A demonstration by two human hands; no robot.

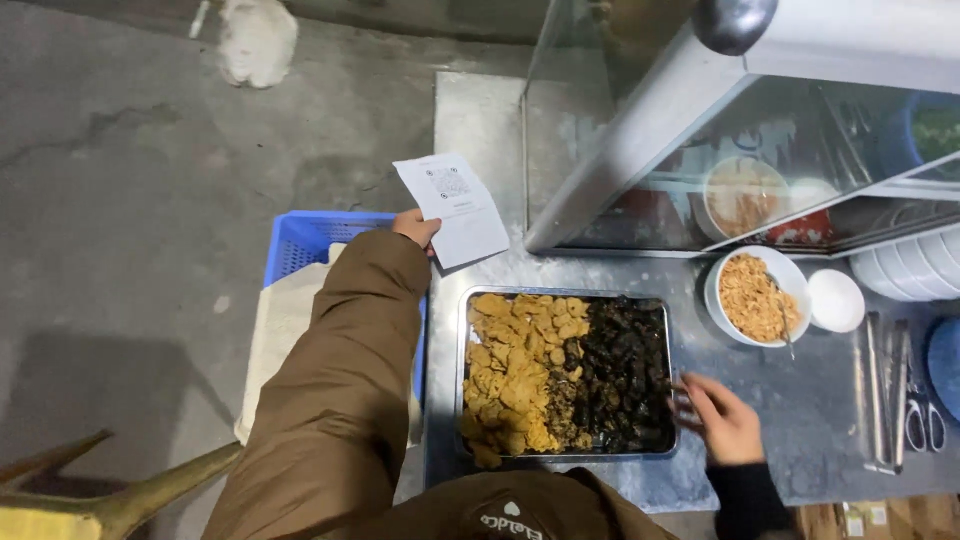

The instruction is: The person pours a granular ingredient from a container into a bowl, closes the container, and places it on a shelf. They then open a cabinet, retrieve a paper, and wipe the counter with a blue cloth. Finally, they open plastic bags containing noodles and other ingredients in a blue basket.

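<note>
Grey concrete floor (130, 200) fills the left half, a white lump lying on it at the top. Steel table (800, 400) takes the right side, with a glass display case (640, 130) standing on its far part. Blue plastic crate (310, 240) sits on the floor just beside the table's left edge, a pale cloth bag draped in it, mostly hidden by the brown sleeve. Metal tray (565, 375) lies on the table's near edge, yellow-brown fried pieces in its left half, dark pieces in its right. White bowl (755, 295) of tan crumbs with a spoon stands right of the tray, a small white dish (836, 300) touching it. Tongs and scissors (925, 420) lie further right, near a stack of white bowls at the frame edge. Left hand (415, 228) reaches out over the crate, fingers pinching the near corner of a white paper sheet (452, 205) held up past the table's left edge. Right hand (725, 420), dark sleeve, rests at the tray's right rim, fingers (690, 395) slightly spread and touching the rim, gripping nothing clearly.
</note>
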